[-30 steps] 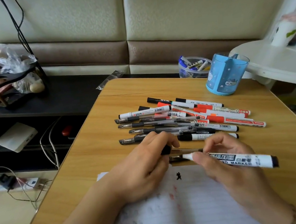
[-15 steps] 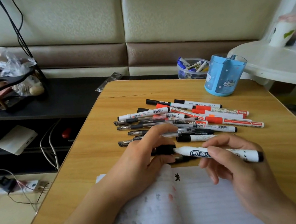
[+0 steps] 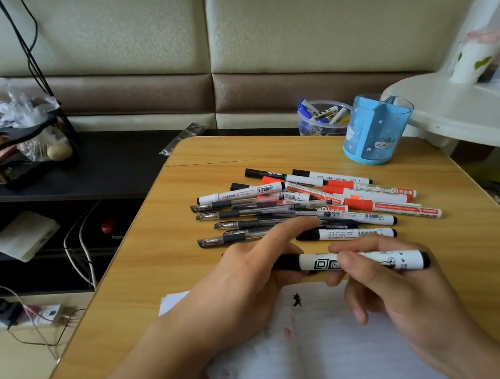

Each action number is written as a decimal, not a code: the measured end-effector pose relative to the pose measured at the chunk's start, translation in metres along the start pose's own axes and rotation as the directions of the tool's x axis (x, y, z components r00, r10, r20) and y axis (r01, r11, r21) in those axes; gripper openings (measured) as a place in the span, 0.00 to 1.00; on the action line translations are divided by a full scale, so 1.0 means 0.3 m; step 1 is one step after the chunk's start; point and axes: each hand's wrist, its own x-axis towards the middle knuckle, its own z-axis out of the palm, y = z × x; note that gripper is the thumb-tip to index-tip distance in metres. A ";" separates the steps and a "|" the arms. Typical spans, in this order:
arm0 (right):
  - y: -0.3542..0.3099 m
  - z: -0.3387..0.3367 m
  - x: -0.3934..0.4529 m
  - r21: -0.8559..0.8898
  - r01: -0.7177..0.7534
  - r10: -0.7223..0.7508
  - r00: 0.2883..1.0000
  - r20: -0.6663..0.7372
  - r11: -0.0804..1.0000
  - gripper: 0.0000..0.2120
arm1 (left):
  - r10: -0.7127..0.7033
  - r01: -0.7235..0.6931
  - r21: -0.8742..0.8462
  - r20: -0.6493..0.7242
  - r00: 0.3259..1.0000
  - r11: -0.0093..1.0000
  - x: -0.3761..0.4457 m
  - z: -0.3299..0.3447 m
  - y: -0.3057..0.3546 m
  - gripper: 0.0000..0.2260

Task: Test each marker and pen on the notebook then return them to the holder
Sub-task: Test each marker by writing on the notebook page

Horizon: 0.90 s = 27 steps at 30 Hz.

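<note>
A white marker with black ends (image 3: 319, 263) lies level above the top edge of the open notebook (image 3: 327, 351). My right hand (image 3: 392, 291) grips its barrel near the middle. My left hand (image 3: 248, 285) holds the black cap end, with the cap on the marker. Beyond my hands, a heap of several pens and markers (image 3: 308, 204) lies on the wooden table (image 3: 157, 265). The blue holder (image 3: 373, 130) stands at the far right of the table. A small black mark (image 3: 296, 301) and faint red marks show on the notebook page.
A clear tub with small markers (image 3: 319, 118) stands behind the holder. A white plastic surface (image 3: 468, 116) with a cup juts in at the right. Left of the table are a dark shelf (image 3: 96, 168), cables and a power strip (image 3: 27, 317) on the floor.
The marker was uncapped a second ago, with the cap in my left hand. The cap is now on the tip, and both hands have come closer together.
</note>
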 end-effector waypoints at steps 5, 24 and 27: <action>0.003 0.000 -0.003 -0.016 0.021 -0.021 1.000 0.023 1.000 0.12 | -0.011 0.011 -0.021 0.012 1.000 1.000 -0.003 0.023 -0.011 0.24; -0.040 -0.392 -0.137 -0.971 -0.135 0.074 0.990 -0.123 0.199 0.41 | 0.005 0.006 0.303 -0.034 0.999 0.953 -0.009 0.028 -0.085 0.09; -0.044 -0.388 -0.122 -0.980 -0.080 0.086 0.994 -0.065 0.180 0.32 | -0.013 0.025 0.288 -0.046 0.999 0.957 -0.010 0.029 -0.085 0.09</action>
